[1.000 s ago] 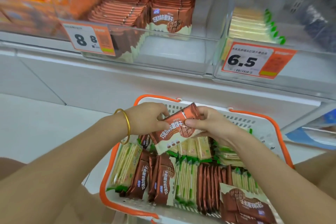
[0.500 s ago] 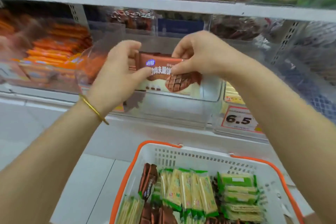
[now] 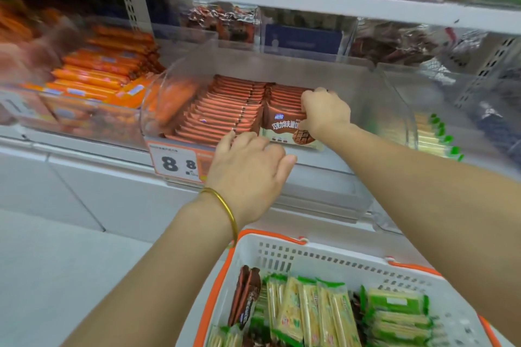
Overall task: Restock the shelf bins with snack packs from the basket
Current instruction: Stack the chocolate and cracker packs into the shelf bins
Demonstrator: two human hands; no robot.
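Brown snack pack [image 3: 283, 132]: now in clear bin [image 3: 400, 110], front of right row, lifted from basket [image 3: 324, 259]. Right hand [image 3: 324, 112]: fingers pinch its top. Left hand [image 3: 248, 166]: released, fingers loose. Placement nearly done.

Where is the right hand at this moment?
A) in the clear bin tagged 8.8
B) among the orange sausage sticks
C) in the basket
A: the right hand grips the front brown pack inside the clear bin, above the 8.8 tag.
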